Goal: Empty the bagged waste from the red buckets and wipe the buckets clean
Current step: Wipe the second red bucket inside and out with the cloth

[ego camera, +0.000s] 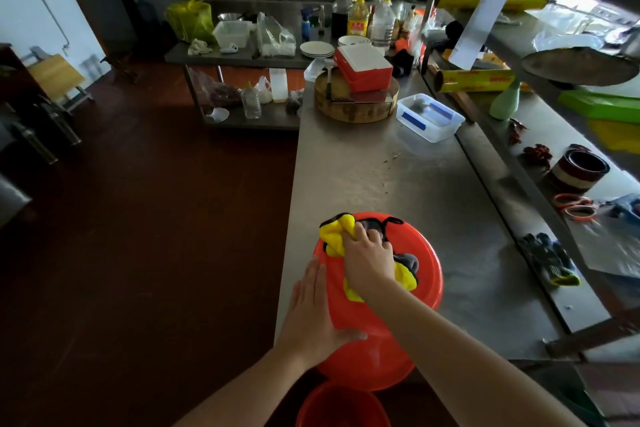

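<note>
A red bucket point(408, 288) lies tipped over on the near corner of the steel counter point(381, 167), its base turned up toward me. My right hand point(369, 258) grips a crumpled yellow and grey cloth point(337, 231) and presses it on the bucket's base. My left hand point(317, 312) lies flat against the bucket's left side, fingers straight, thumb across the wall. A second red bucket point(341, 406) stands below at the frame's bottom edge, only its rim and part of its inside showing.
Farther along the counter sit a round wooden chopping block point(356, 108) with a cleaver and a red box point(363, 68), and a clear plastic container point(429, 116). Dark gloves point(550, 260) lie on the right ledge. Dark red floor point(156, 218) spreads left.
</note>
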{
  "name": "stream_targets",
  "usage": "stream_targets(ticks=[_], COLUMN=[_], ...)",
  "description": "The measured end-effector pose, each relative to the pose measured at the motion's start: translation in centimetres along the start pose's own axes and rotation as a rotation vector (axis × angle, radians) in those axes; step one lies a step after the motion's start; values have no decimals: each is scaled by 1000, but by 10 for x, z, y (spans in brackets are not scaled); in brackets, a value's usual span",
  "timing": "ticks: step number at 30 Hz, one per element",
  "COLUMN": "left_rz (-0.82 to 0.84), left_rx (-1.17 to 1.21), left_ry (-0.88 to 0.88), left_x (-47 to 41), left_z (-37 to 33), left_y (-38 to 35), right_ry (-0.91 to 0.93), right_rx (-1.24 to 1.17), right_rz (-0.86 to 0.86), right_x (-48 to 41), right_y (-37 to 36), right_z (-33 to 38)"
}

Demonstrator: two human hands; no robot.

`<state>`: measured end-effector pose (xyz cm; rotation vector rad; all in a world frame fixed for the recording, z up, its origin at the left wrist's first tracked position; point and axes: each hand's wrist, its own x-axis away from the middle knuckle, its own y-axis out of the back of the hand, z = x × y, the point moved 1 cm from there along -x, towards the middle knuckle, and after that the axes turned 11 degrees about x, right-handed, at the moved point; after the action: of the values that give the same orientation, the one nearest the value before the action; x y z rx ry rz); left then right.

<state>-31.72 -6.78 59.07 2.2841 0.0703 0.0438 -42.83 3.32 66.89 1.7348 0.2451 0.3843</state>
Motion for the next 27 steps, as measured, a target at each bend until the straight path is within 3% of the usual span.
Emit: stream_targets(ticks=[8, 19, 27], left_rz=[-11, -20, -3], left_rx=[-3, -18, -14], left_ry=[39, 53, 29], left_x=[2, 6, 2], left_z=[-1, 1, -4], left_y=[-1, -7, -1], right_ry=[81, 190, 62], right_rx=[115, 180, 114], right_rz=[-29, 127, 42], right_x=[19, 90, 28], right_y=[-6, -9, -5], right_z=[2, -19, -16])
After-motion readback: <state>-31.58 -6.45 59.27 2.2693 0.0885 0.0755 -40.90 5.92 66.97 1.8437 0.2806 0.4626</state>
